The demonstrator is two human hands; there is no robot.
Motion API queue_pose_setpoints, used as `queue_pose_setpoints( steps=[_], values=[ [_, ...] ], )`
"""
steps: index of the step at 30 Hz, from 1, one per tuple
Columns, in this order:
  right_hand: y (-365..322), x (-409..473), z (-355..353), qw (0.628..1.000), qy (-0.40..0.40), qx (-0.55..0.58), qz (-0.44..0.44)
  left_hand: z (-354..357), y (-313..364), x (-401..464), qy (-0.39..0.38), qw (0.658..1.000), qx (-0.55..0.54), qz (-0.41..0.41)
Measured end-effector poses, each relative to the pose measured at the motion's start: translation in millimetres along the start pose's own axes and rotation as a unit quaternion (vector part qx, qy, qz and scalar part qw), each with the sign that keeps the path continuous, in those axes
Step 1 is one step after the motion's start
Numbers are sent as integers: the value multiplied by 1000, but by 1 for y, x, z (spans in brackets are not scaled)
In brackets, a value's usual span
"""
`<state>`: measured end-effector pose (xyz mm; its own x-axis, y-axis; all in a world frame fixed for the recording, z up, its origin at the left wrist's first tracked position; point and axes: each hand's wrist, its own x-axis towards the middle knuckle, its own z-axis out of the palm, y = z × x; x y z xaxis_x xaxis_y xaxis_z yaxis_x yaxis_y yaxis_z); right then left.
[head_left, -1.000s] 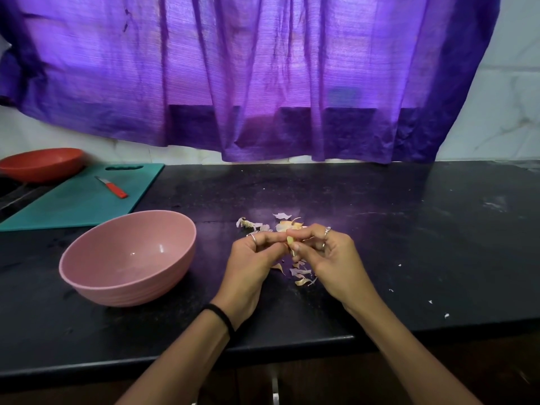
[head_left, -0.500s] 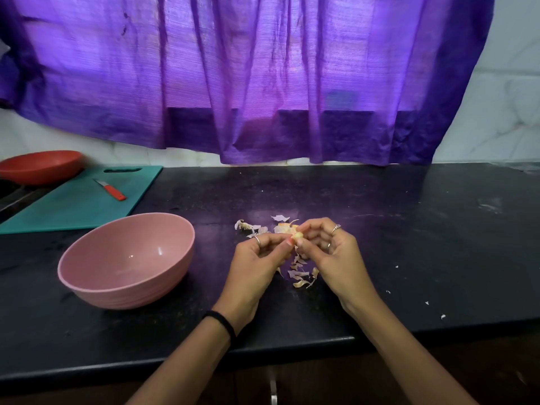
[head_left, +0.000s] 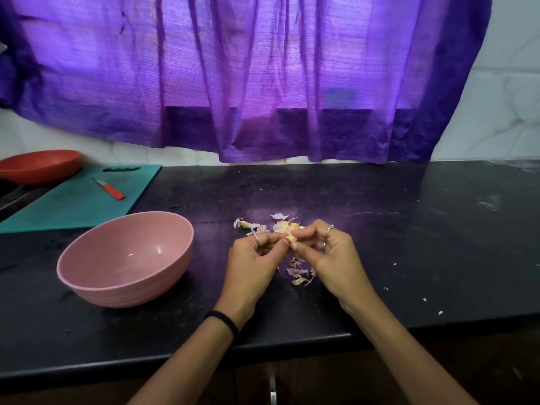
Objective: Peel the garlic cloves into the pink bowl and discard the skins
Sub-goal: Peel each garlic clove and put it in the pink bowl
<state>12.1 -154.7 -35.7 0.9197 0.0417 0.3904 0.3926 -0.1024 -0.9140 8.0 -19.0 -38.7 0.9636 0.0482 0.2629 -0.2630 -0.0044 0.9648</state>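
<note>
A pale garlic clove [head_left: 292,238] is pinched between the fingertips of both hands above the black counter [head_left: 409,244]. My left hand [head_left: 253,258] holds it from the left, and my right hand [head_left: 327,252] pinches it from the right. Papery garlic skins [head_left: 298,273] lie scattered on the counter under and behind the hands. The pink bowl [head_left: 125,258] stands to the left of my left hand, and nothing shows inside it.
A teal cutting board [head_left: 73,203] with a small red-handled knife [head_left: 109,189] lies at the back left. Behind the board sits a red bowl [head_left: 39,166]. A purple curtain [head_left: 248,77] hangs over the counter's back edge. Tiny skin flecks [head_left: 432,305] dot the right front.
Both hands stayed together over the skins and shifted slightly away from me while working the clove. The bowl and the skins have not moved.
</note>
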Motion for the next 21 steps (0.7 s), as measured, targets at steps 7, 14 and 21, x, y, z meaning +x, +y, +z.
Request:
queue_pose_setpoints(
  steps=[7,14,21],
  values=[
    [-1,-2,2,1000,-6,-11,1,0,0,1,24,998,51,4],
    [-1,-3,3,999,-12,-28,-10,2,4,-2,54,987,143,40],
    [-4,-6,5,999,-12,-31,-9,1,3,0,55,982,173,54]
  ],
)
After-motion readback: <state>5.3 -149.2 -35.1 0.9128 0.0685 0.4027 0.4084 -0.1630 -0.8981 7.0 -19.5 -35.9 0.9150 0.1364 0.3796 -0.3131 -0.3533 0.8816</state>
